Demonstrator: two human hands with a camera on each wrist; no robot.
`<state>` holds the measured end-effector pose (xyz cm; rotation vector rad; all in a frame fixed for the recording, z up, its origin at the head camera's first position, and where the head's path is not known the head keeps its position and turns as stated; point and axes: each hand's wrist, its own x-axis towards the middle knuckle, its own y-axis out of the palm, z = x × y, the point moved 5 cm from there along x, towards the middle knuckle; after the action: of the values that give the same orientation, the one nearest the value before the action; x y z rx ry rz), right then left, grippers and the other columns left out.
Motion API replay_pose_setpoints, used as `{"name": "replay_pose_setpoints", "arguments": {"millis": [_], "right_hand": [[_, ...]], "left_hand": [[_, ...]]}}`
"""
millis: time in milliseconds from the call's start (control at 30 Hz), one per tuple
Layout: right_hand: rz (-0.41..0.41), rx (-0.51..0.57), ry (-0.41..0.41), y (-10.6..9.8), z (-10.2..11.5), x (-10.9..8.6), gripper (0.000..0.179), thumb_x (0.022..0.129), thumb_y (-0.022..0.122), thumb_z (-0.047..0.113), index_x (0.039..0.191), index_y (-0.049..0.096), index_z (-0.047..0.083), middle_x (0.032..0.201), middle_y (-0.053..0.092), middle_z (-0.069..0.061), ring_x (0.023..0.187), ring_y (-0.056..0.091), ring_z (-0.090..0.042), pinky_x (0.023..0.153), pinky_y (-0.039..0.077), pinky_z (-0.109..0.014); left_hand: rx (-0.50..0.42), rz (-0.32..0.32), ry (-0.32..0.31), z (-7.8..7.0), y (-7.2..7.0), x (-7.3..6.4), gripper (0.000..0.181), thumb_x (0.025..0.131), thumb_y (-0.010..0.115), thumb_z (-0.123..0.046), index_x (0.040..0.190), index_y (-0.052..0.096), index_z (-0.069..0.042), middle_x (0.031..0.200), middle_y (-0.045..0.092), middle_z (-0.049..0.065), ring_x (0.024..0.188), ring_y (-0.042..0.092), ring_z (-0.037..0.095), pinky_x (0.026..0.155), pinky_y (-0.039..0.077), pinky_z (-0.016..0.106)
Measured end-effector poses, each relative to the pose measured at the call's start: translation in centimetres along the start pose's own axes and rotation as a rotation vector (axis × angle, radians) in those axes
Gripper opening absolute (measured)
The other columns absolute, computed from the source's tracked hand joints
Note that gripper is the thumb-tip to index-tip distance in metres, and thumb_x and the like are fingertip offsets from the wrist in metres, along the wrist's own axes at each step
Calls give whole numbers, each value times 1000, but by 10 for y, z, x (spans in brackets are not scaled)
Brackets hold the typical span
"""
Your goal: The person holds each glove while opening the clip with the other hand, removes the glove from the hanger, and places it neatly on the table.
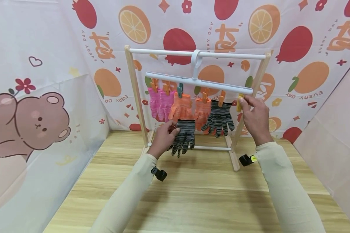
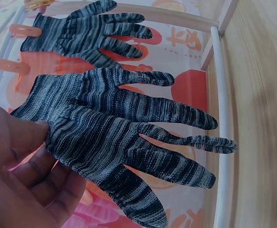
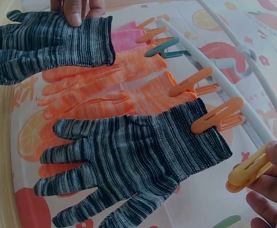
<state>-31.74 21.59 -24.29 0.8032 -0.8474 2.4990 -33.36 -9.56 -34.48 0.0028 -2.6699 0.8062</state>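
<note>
My left hand (image 1: 165, 137) pinches a grey-and-black striped glove (image 2: 109, 118) at its cuff, fingers dangling down in front of the rack. At the hanger's right end, my right hand (image 1: 255, 115) pinches a yellow clothespin (image 3: 247, 170) between thumb and fingers. Left of that clothespin a second striped glove (image 3: 124, 156) hangs from an orange clothespin (image 3: 219, 115). Further left, orange gloves (image 1: 181, 105) and pink gloves (image 1: 160, 102) hang by orange clothespins and one green clothespin (image 1: 180, 90). The held glove partly covers an orange glove in the head view.
A white hanger bar (image 1: 198, 83) hooks over the top rail (image 1: 236, 56) of a wooden-sided rack, tilting down to the right. The rack stands on a wood-grain table (image 1: 210, 194) before a fruit-print backdrop (image 1: 105, 19). A bear-print sheet (image 1: 40, 119) is at left.
</note>
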Motion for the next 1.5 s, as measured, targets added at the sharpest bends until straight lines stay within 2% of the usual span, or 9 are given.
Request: {"name": "replay_pose_setpoints", "arguments": {"millis": [233, 467, 700, 900, 1067, 1200, 1333, 1500], "right_hand": [[-1, -1, -3, 0, -1, 0, 42, 106, 55, 36, 128, 69, 3, 117, 65, -19, 110, 52, -28, 76, 49, -38], [1, -3, 7, -1, -1, -1, 43, 106, 55, 37, 131, 68, 5, 116, 64, -18, 114, 52, -28, 76, 49, -36], [-4, 5, 14, 0, -2, -1, 43, 106, 56, 36, 132, 68, 4, 116, 63, -19, 115, 52, -29, 79, 49, -42], [2, 3, 11, 1, -2, -2, 43, 106, 55, 36, 131, 68, 4, 115, 63, -18, 113, 52, -28, 76, 49, -38], [4, 1, 12, 1, -2, -2, 42, 106, 55, 36, 131, 68, 4, 115, 62, -19, 113, 52, -29, 76, 50, -38], [-1, 2, 10, 1, -2, -2, 43, 106, 56, 35, 131, 68, 4, 116, 62, -19, 116, 52, -30, 79, 49, -40], [-8, 4, -1, 0, -1, -1, 41, 106, 56, 35, 129, 69, 3, 116, 64, -19, 116, 53, -29, 76, 49, -38], [-9, 6, -4, 0, -1, -1, 41, 105, 57, 34, 129, 69, 4, 116, 64, -19, 116, 53, -28, 76, 49, -37]], "left_hand": [[-3, -9, -12, 6, -6, -2, 15, 103, 63, -22, 114, 66, -11, 94, 68, 5, 81, 59, 23, 72, 48, 40], [6, -17, -35, 14, -15, -4, 14, 103, 63, -21, 113, 65, -12, 93, 69, 5, 82, 59, 23, 73, 48, 39], [-18, -22, -36, 21, -22, -8, 11, 102, 63, -18, 110, 64, -9, 88, 66, 6, 79, 55, 23, 71, 45, 38], [-26, -31, -56, 28, -28, -12, 14, 102, 63, -16, 114, 64, -8, 92, 66, 7, 85, 57, 24, 78, 46, 40], [-23, -44, -64, 34, -34, -15, 11, 102, 64, -16, 110, 64, -8, 89, 65, 6, 83, 57, 24, 76, 45, 39], [-12, -51, -53, 37, -38, -16, 9, 102, 64, -16, 107, 63, -9, 85, 64, 6, 80, 55, 23, 75, 44, 39], [-3, -57, -44, 41, -42, -17, 10, 101, 64, -16, 106, 63, -8, 84, 65, 6, 79, 55, 24, 76, 44, 39], [5, -58, -64, 44, -45, -20, 10, 102, 64, -16, 107, 63, -8, 85, 65, 6, 80, 56, 23, 76, 44, 40]]}}
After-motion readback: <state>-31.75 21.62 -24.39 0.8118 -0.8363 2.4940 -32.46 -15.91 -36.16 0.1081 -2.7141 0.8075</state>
